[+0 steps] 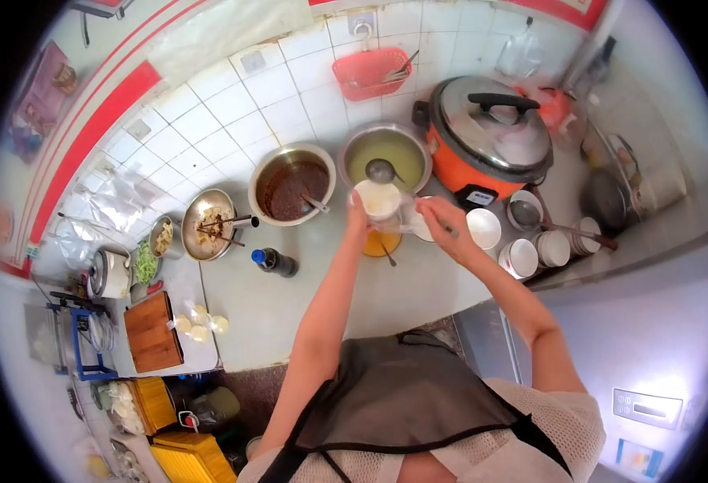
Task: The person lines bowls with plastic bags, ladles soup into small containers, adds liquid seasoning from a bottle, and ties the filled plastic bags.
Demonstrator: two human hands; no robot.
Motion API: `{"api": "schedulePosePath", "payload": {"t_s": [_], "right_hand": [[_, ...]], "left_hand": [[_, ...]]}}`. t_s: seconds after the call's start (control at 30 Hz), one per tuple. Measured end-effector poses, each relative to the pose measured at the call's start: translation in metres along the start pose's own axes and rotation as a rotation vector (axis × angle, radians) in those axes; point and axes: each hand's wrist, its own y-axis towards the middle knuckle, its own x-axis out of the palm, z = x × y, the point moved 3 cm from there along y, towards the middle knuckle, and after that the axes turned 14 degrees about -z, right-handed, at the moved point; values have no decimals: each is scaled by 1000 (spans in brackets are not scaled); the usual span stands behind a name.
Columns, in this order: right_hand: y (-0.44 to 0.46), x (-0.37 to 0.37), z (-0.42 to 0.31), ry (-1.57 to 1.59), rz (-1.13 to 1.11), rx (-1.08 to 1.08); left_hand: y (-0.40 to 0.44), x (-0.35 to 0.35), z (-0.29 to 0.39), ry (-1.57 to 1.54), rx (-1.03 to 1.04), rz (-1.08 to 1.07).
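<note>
My left hand (360, 216) is closed around a white bowl (380, 200) with a clear plastic bag (407, 216) about it; the bowl's contents look pale. My right hand (449, 229) grips a metal handle, which appears to belong to the ladle (380, 171). That ladle's round head is over the near side of a steel pot (349, 145) of yellow-green liquid, just beyond the white bowl. Partly hidden below my left hand is a bowl of orange-yellow food (380, 244) with a spoon in it.
A large orange cooker (483, 145) with a steel lid stands at the back right. Stacked white bowls (521, 258) line the right side. Leftward are a pot of dark sauce (292, 185), a blue-capped bottle (275, 262), a steel bowl (209, 225) and a wooden board (154, 332).
</note>
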Motion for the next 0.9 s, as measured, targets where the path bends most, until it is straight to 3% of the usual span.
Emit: {"api": "schedulePosePath", "payload": {"t_s": [0.07, 0.17, 0.3, 0.37, 0.4, 0.47, 0.57, 0.63, 0.8, 0.9], "right_hand": [[2, 4, -9, -418, -62, -283], [23, 12, 51, -628, -129, -210], [34, 32, 97, -596, -118, -155], [39, 36, 104, -211, 46, 56], [44, 40, 109, -209, 40, 54], [48, 40, 134, 487, 325, 263], [49, 21, 108, 641, 350, 303], [44, 10, 85, 598, 319, 276], [9, -3, 16, 506, 221, 230], [-11, 4, -11, 43, 58, -45]], "left_hand": [[5, -7, -6, -46, 50, -21], [-12, -4, -1, 81, 26, 53], [-27, -7, -2, 119, 50, 118], [-32, -10, -4, 108, 59, 157], [-36, -7, -2, 98, 25, 155], [-39, -6, -3, 86, -8, 152], [-37, -3, -3, 80, -9, 130], [-41, 4, 3, 155, -89, 133], [-24, 3, -5, 90, -40, 119], [-16, 2, -6, 33, 29, 48]]}}
